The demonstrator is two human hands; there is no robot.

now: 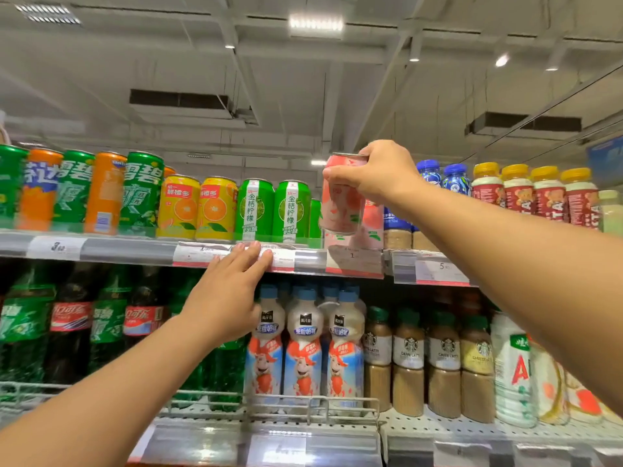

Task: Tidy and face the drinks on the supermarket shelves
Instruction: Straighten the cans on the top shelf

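My right hand (377, 170) grips the top of a pink peach can (340, 203) and holds it tilted just above the front edge of the top shelf (135, 251). Another pink can (372, 227) stands behind it. To the left stand two green kumquat-lemon cans (273, 210) and two yellow orange-drink cans (197, 208). My left hand (229, 294) is flat with straight fingers, its fingertips touching the price-tag strip (202, 254) below the green cans.
Sprite and Fanta cans (84, 190) fill the top shelf's left; blue-capped and yellow-capped bottles (519, 190) its right. On the lower shelf stand Sprite and cola bottles (70, 325), strawberry milk bottles (303, 345), Starbucks bottles (428, 358) and white bottles (512, 365).
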